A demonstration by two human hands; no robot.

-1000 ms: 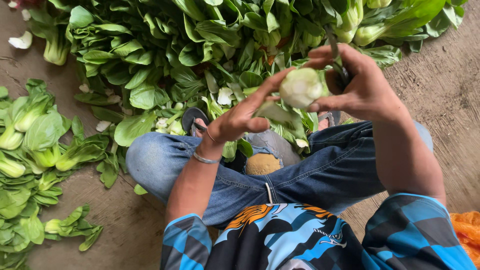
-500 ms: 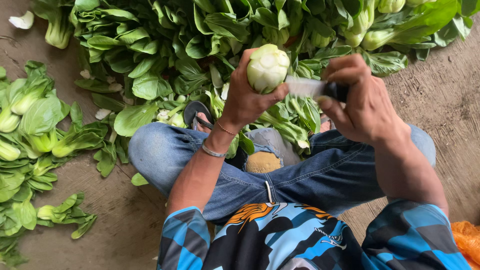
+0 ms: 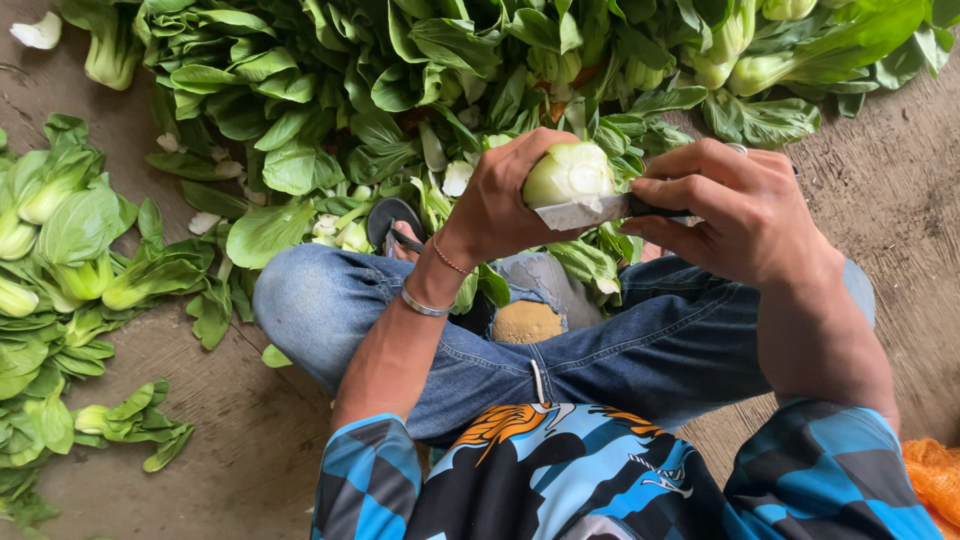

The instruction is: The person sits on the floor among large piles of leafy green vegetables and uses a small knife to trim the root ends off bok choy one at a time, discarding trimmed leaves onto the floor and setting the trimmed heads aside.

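Note:
My left hand (image 3: 500, 200) grips a head of bok choy (image 3: 570, 172) with its pale cut base turned toward me; its leaves hang down below the hand. My right hand (image 3: 745, 205) holds a knife (image 3: 585, 212) by a dark handle, and the flat blade lies against the lower edge of the base. Both hands are raised above my crossed legs in blue jeans (image 3: 600, 340).
A big heap of bok choy (image 3: 400, 70) covers the ground ahead. A smaller pile (image 3: 60, 270) lies at the left. Pale trimmed scraps (image 3: 330, 225) sit near my sandalled foot (image 3: 395, 225). Something orange (image 3: 935, 475) shows at the bottom right. The ground is bare earth.
The bok choy passed from my right hand to my left. My right hand brought the knife up, and its blade now rests against the cut base, lower than half a second ago.

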